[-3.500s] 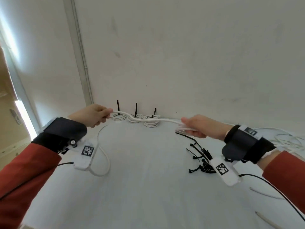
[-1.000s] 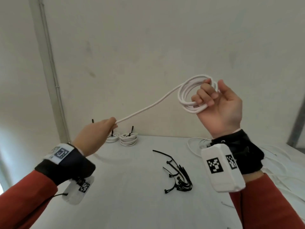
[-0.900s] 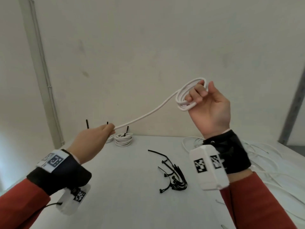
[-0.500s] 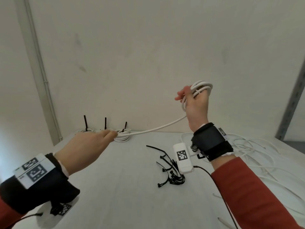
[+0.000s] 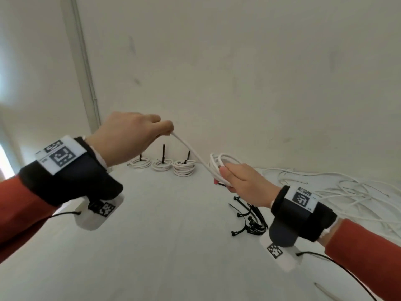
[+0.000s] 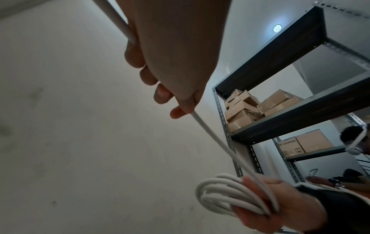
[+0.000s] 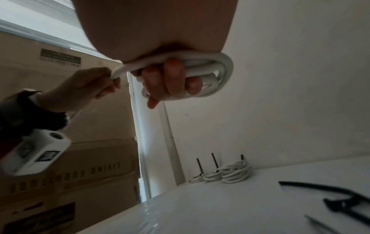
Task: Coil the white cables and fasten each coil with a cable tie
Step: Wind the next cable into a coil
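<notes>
Nearest, two red sleeves point(image 5: 21, 209) with black wrist straps reach in over the flat white table point(image 5: 162, 257). At 6 o'clock from the right hand point(image 5: 245, 183), a loose pile of black plastic cable ties point(image 5: 249, 220) lies on the table, untouched. It is judged to be kept there for a short reach once winding ends.

The right hand is closed round the partly wound coil of round white cable point(image 5: 220, 165). Its fingers pass through the loops and the thumb bears on top, so the turns cannot spring apart. The coil is held clear of the table.

From the coil a free run point(image 5: 188, 151) of the same cable rises toward 10 o'clock to the left hand point(image 5: 130, 137). That hand pinches the run between thumb and forefinger, with the remaining fingers curled. The run is straight and taut, a tension judged to let the next turn lie without kinks.

Further off, at 11 o'clock from the right hand, three finished white coils point(image 5: 162, 165) stand in a row by the pale plaster wall point(image 5: 238, 72), each with a black tie tail upright. At 3 o'clock a tangle of loose white cables point(image 5: 347, 192) lies on the table, not yet coiled.

Assessment: winding of a fourth cable is in hand and its tie is not yet fitted.
</notes>
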A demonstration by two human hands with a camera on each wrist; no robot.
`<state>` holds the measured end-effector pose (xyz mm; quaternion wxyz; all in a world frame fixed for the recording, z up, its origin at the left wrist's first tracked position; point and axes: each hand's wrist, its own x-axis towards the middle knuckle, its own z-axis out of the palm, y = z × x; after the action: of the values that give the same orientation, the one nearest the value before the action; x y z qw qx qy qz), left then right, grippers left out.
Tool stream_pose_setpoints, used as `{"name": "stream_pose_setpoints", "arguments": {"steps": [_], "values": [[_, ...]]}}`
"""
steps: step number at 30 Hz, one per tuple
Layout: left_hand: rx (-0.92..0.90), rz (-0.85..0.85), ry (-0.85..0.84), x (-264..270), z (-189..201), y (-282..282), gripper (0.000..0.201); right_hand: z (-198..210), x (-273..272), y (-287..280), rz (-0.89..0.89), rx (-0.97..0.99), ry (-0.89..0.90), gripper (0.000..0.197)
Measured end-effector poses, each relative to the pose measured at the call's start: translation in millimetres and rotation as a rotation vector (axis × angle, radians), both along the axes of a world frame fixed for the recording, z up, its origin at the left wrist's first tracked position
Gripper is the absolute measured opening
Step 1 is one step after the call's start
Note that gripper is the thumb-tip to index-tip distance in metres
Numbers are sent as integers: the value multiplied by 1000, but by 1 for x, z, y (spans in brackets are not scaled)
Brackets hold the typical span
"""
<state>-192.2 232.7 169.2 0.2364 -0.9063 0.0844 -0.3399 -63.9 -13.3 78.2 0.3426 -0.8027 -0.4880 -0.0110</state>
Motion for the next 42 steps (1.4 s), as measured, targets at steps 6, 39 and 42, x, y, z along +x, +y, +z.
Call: {"name": "stream_pose_setpoints", "arguments": {"steps": [6, 39, 42], "values": [[-86, -66, -1, 21, -5, 16, 20, 2, -28, -1, 160, 198, 185, 67], [230, -225, -241, -11, -58, -65, 28, 38, -7, 33, 87, 507, 290, 12], [229, -305, -322, -9, -53, -57, 23, 25, -16, 39, 175, 335, 255, 21]]}}
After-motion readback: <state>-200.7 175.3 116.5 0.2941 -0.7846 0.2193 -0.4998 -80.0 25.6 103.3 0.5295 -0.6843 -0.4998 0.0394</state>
